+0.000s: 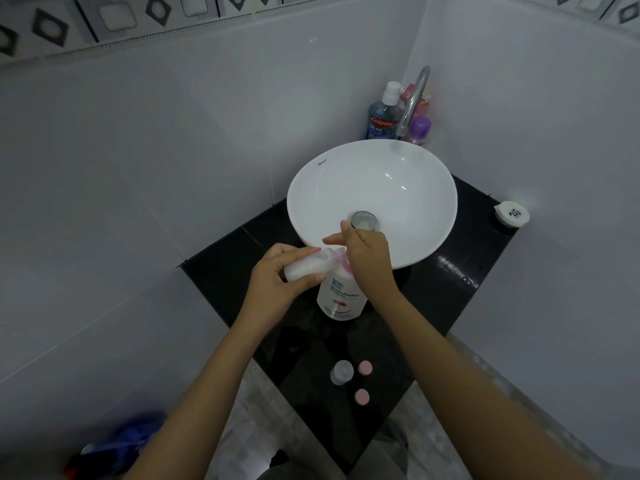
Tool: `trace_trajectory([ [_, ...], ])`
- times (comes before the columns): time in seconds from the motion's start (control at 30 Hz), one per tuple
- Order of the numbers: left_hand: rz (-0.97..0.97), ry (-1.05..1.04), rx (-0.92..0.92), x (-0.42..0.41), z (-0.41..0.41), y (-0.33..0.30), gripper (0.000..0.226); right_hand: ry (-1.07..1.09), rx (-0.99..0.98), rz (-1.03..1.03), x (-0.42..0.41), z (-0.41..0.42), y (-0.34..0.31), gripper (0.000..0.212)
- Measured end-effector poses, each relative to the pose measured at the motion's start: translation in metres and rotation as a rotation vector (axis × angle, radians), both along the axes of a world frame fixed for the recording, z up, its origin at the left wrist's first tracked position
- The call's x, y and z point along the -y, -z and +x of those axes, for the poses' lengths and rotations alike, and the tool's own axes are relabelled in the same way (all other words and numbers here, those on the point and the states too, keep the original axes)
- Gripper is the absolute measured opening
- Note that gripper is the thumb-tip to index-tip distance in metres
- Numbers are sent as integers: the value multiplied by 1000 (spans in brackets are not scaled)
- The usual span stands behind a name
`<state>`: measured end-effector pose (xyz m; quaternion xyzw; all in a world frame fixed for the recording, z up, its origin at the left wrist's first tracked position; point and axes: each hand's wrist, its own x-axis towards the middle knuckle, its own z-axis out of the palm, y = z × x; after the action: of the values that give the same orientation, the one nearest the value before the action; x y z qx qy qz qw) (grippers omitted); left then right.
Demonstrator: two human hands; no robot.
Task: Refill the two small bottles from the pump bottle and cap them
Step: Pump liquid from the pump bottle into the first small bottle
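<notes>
Bare forearms, no sleeves (grey trousers below).

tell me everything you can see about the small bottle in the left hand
The small bottle is clear plastic, largely filled with white liquid, and has no cap on. The left hand grips it around the body and tips it nearly on its side, with the mouth aimed right toward the spout of the pump bottle. The right hand covers that pump head, so the exact contact between mouth and spout is hidden. It is held above the black counter, just in front of the white basin.
</notes>
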<state>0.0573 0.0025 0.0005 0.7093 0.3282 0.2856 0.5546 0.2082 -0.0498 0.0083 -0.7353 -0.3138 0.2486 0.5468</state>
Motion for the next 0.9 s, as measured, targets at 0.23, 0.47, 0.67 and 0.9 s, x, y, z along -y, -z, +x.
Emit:
trace_trajectory([
  [0.23,-15,8,62,0,-2,-7,40,32,-28,28,-4,5,-12,43],
  [0.47,47,42,-3,-3,0,-3,40,11,-36,-48,0,1,-1,44],
  [0.67,198,9,-66,-1,-1,-6,45,-45,-122,-55,0,2,-19,36],
  [0.9,287,-13,-210,6,6,-11,38,-48,-227,-10,4,-1,-32,33],
])
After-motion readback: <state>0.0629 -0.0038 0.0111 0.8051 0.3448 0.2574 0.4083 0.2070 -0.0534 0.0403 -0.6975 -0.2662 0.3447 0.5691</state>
